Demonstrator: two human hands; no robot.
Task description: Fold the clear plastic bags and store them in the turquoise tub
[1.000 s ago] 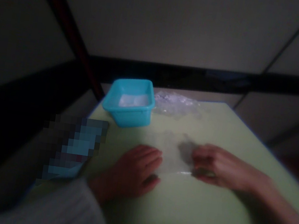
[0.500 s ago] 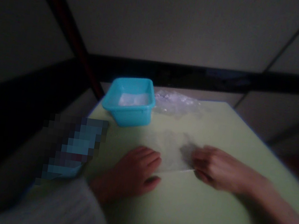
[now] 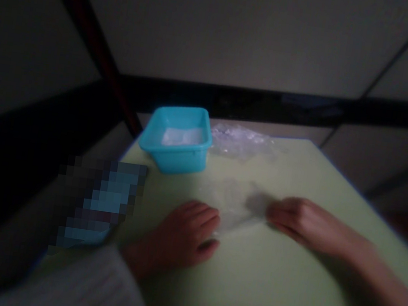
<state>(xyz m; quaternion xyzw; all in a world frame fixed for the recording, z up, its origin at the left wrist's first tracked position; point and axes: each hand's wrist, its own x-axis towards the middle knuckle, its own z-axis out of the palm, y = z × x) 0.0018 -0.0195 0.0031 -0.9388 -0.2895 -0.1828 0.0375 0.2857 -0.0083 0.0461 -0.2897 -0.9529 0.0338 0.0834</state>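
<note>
1. Dim, blurred head view. A person is working at a pale green desk (image 3: 265, 283), both hands on a thin clear plastic sheet or bag (image 3: 236, 205) lying flat near the middle of it.
2. Left hand (image 3: 185, 234) is lying palm down, fingers (image 3: 206, 216) flat and close together, pressing the near left edge of the plastic against the desk. It is pinning, not gripping.
3. Right hand (image 3: 300, 222) is sitting at the plastic's right edge, knuckles up and fingers curled under; it looks to be pinching that edge, but the blur is hiding the fingertips, so I cannot tell for sure.
4. Step in hand, as I judge it: one hand is anchoring while the other is drawing the film taut or smoothing it flat.
5. The next move is calling for steady downward pressure on the left and a light, even pull on the right; film this thin is likely to slip or crease.
6. A turquoise tub (image 3: 177, 141) holding something white is standing at the far left of the desk, with a crumpled heap of clear plastic (image 3: 241, 140) just beside it, well apart from the hands.
</note>
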